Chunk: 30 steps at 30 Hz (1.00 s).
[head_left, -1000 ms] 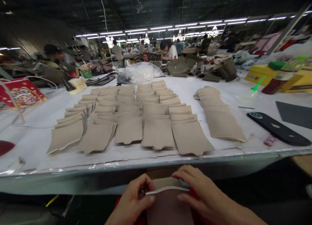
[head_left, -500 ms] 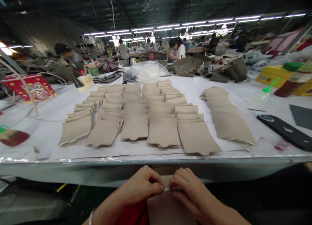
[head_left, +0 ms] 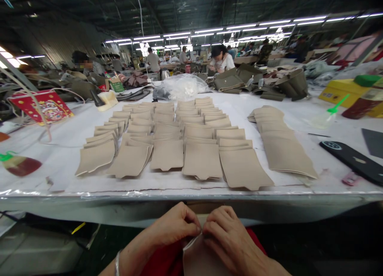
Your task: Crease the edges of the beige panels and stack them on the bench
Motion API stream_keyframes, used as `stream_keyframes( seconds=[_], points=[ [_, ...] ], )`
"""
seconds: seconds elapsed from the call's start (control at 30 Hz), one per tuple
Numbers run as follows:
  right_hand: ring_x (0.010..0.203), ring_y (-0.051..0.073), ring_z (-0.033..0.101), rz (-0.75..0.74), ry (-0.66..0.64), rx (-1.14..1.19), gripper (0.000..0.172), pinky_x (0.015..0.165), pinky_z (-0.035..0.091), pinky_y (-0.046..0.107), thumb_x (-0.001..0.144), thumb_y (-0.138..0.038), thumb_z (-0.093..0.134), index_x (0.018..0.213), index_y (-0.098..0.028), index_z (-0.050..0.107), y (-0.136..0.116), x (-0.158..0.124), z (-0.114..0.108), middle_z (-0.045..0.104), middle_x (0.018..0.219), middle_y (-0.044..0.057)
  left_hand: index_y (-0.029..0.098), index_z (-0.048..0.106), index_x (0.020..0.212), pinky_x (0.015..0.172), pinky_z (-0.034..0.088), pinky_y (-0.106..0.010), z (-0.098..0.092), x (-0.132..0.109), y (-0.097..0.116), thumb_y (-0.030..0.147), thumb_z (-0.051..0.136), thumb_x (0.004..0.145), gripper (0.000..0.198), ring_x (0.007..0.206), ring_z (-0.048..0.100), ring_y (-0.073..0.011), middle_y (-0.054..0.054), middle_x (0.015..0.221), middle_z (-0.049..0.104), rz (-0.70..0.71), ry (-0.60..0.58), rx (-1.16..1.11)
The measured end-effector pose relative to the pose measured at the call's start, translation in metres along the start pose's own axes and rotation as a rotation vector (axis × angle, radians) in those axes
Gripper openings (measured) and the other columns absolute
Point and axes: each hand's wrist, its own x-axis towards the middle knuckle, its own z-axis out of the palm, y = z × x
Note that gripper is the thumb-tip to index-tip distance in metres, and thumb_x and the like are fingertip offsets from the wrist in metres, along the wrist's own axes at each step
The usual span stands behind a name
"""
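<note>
Below the table's front edge, my left hand and my right hand meet at the top edge of a taupe leather piece held over my lap. Both pinch that edge with closed fingers, knuckles touching. On the white table ahead lie several overlapping rows of beige cut leather pieces. A separate row of beige pieces lies to their right.
A black shaped piece and a pink item lie at the right. Yellow boxes, a bottle, a red patterned bag, a clear plastic bag and olive handbags stand further back. Other workers sit at far tables.
My hands drew together from apart along the piece's top edge until they touch. The view shifted slightly, so the table sits a little to the right.
</note>
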Motion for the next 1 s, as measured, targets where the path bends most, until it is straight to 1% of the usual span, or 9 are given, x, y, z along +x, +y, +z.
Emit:
stream_keyframes(
  seconds=[0.1,0.2,0.4,0.5,0.6,0.73,0.83,0.93,1.0],
  points=[
    [0.082,0.018,0.049,-0.048,0.027,-0.039,0.01,0.081,0.032,0.036,0.089,-0.009,0.053,0.088,-0.019,0.054,0.002,0.0,0.005,0.059,0.087,0.002,0.011,0.064,0.061,0.048,0.026,-0.022,-0.001,0.003,-0.003,0.02,0.051,0.062,0.016,0.049,0.036,-0.0087,0.003,0.05,0.046,0.01,0.003,0.033],
    [0.082,0.019,0.05,-0.066,0.052,-0.077,0.007,0.082,0.031,0.037,0.089,-0.011,0.055,0.09,-0.018,0.055,0.004,-0.001,0.01,0.059,0.086,0.002,0.011,0.064,0.063,0.047,0.024,-0.021,0.0,0.004,-0.005,0.02,0.049,0.061,0.017,0.05,0.035,-0.0087,0.003,0.051,0.046,0.03,0.025,0.091],
    [0.079,0.018,0.05,-0.088,0.087,-0.15,0.01,0.085,0.029,0.038,0.091,-0.011,0.051,0.085,-0.018,0.054,0.007,-0.004,0.016,0.058,0.081,0.001,0.013,0.058,0.059,0.047,0.026,-0.021,0.01,0.004,-0.01,0.021,0.045,0.059,0.016,0.053,0.037,-0.0099,0.004,0.052,0.043,0.03,0.101,0.18],
    [0.08,0.017,0.049,-0.077,0.037,-0.14,0.009,0.086,0.029,0.037,0.088,-0.012,0.056,0.081,-0.018,0.054,0.009,-0.003,0.013,0.056,0.081,0.0,0.014,0.055,0.056,0.047,0.024,-0.021,0.014,0.004,-0.012,0.021,0.043,0.058,0.013,0.054,0.035,-0.0099,0.004,0.052,0.039,0.045,0.129,0.249],
    [0.08,0.017,0.048,-0.072,-0.036,-0.12,0.01,0.083,0.031,0.036,0.086,-0.012,0.058,0.08,-0.019,0.054,0.01,0.002,0.006,0.056,0.081,0.0,0.015,0.052,0.055,0.048,0.024,-0.021,0.014,0.005,-0.012,0.02,0.043,0.057,0.011,0.055,0.036,-0.01,0.004,0.052,0.041,0.057,0.129,0.292],
    [0.083,0.017,0.049,-0.083,-0.149,-0.127,0.009,0.081,0.033,0.035,0.087,-0.014,0.059,0.081,-0.019,0.054,0.012,0.011,-0.005,0.056,0.085,0.0,0.015,0.054,0.056,0.049,0.025,-0.02,0.014,0.005,-0.009,0.019,0.044,0.058,0.011,0.057,0.038,-0.0102,0.004,0.053,0.043,0.06,0.14,0.322],
    [0.086,0.018,0.049,-0.091,-0.202,-0.178,0.008,0.084,0.035,0.036,0.089,-0.017,0.061,0.082,-0.018,0.055,0.012,0.016,-0.005,0.058,0.089,0.001,0.015,0.052,0.054,0.049,0.024,-0.021,0.013,0.006,-0.006,0.019,0.044,0.06,0.011,0.056,0.039,-0.0099,0.005,0.052,0.042,0.073,0.179,0.394],
    [0.088,0.019,0.049,-0.119,-0.219,-0.224,0.008,0.085,0.037,0.037,0.09,-0.02,0.06,0.083,-0.017,0.057,0.006,0.018,-0.007,0.059,0.091,0.003,0.015,0.053,0.054,0.049,0.023,-0.022,0.009,0.008,0.0,0.018,0.044,0.06,0.012,0.055,0.039,-0.0097,0.005,0.052,0.041,0.07,0.242,0.498],
    [0.09,0.02,0.049,-0.124,-0.23,-0.213,0.011,0.089,0.038,0.038,0.089,-0.024,0.064,0.083,-0.016,0.058,-0.005,0.021,-0.016,0.06,0.093,0.004,0.015,0.057,0.057,0.05,0.025,-0.021,0.002,0.007,0.007,0.017,0.044,0.06,0.014,0.055,0.04,-0.0097,0.005,0.052,0.042,0.051,0.269,0.514]
  ],
)
